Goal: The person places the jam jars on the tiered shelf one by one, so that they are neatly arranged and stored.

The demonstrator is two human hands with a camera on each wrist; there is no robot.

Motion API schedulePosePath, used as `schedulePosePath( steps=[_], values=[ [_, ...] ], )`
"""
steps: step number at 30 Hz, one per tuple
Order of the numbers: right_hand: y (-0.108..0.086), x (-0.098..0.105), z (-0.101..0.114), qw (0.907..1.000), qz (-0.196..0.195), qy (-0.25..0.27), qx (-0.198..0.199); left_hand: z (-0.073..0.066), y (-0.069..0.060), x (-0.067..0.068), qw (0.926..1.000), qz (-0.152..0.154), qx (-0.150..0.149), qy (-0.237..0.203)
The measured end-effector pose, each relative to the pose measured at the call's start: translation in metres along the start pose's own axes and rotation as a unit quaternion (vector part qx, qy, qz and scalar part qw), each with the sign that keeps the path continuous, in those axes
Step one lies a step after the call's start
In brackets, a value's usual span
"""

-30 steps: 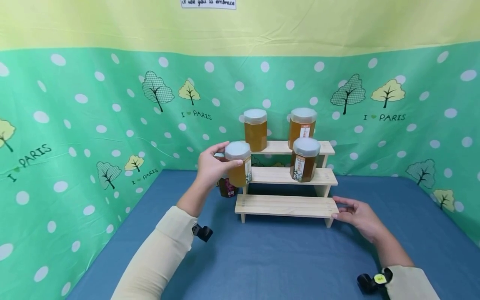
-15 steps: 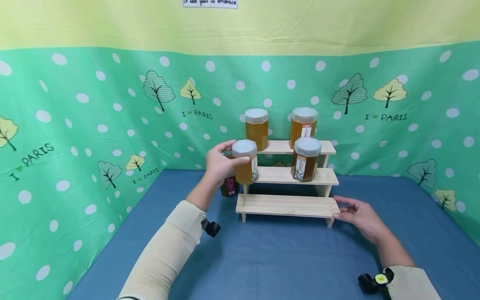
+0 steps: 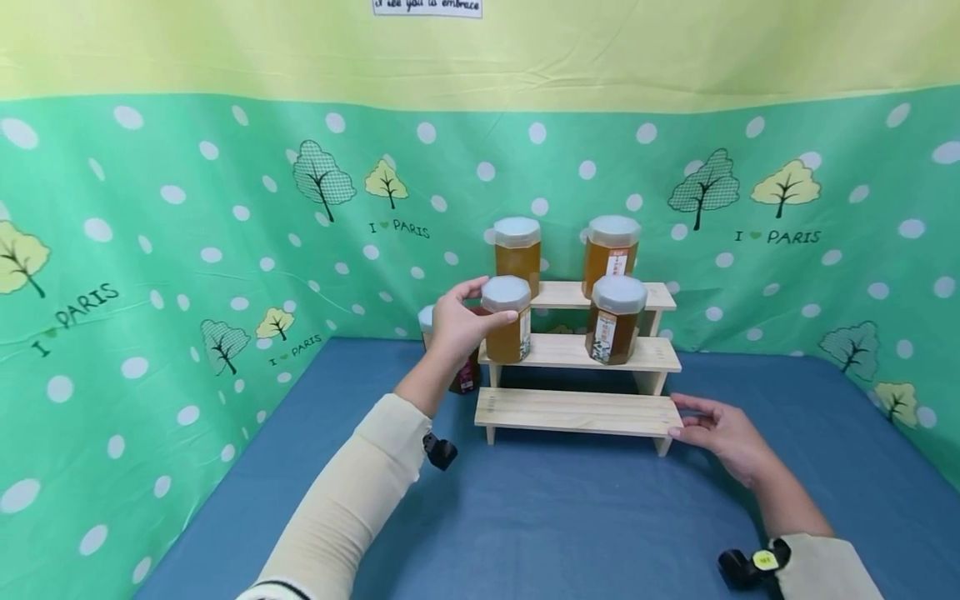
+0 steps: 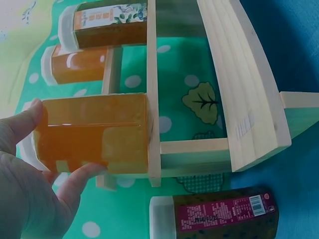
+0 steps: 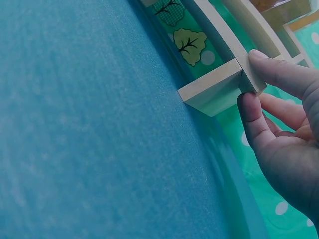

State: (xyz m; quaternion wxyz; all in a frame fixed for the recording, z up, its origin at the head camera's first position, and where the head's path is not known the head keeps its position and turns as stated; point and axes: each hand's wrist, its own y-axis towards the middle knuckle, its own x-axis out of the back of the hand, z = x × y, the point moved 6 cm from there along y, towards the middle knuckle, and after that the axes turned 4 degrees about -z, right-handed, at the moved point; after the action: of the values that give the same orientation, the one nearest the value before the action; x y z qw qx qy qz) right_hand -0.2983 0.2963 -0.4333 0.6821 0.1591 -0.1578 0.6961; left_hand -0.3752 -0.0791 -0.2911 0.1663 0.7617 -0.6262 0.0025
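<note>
My left hand (image 3: 457,325) holds a honey jar (image 3: 504,343) with a pale lid, thumb on the near side. The jar is upright at the left end of the middle step of a three-step wooden rack (image 3: 577,410). In the left wrist view its base (image 4: 142,134) meets the step's board or sits very close to it. My right hand (image 3: 723,437) pinches the right end of the lowest step between thumb and fingers; the right wrist view shows the thumb (image 5: 251,114) under the board's edge.
A darker honey jar (image 3: 617,325) stands on the middle step's right. Two jars, left (image 3: 517,260) and right (image 3: 602,260), occupy the top step. A dark jar with a purple label (image 4: 224,214) and another white lid (image 3: 426,319) are left of the rack, partly hidden by my hand.
My left hand has carried the honey jar rightward, from beside the rack's left end to over the middle step. The right hand keeps its hold on the lowest step.
</note>
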Motion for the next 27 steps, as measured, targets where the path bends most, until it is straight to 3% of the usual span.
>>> schedulePosePath(
  steps=[13,27],
  values=[
    [-0.002,0.003,-0.005,0.9999,-0.002,-0.009,-0.006,-0.001,0.003,-0.018,0.9996,0.022,-0.014,-0.009],
    [0.0,0.0,-0.002,1.0,-0.001,-0.004,0.002,0.005,-0.004,-0.013,0.9993,0.018,-0.023,-0.022]
  ],
)
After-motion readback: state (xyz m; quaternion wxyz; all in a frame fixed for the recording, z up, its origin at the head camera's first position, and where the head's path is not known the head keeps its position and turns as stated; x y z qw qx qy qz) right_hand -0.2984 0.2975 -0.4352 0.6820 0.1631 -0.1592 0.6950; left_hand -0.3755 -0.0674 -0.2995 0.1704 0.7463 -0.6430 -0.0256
